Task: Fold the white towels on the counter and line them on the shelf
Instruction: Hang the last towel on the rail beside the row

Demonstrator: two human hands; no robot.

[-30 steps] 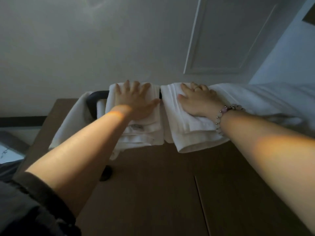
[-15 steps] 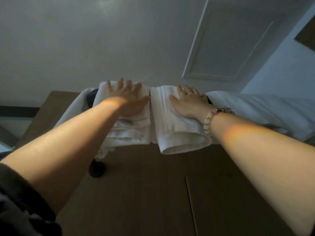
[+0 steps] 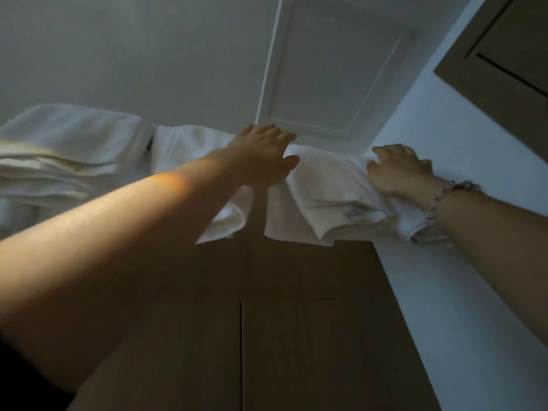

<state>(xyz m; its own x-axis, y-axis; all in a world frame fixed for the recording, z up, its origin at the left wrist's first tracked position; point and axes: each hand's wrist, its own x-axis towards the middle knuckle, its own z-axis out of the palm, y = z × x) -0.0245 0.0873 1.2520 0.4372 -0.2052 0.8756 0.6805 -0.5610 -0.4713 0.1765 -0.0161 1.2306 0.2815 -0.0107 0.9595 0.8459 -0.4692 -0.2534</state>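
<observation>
Up on the shelf [image 3: 258, 223], folded white towels [image 3: 189, 146] lie in a row. Left hand [image 3: 261, 157] reaches over them, fingers straight. Right hand [image 3: 400, 172] grips the right-hand towel [image 3: 329, 188] with curled fingers, beside the wall [image 3: 444, 137].

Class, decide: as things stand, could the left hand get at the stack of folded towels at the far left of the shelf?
Probably yes. The left hand is open over the middle towel, holding nothing, and only that low towel lies between it and the stack of folded towels.
</observation>
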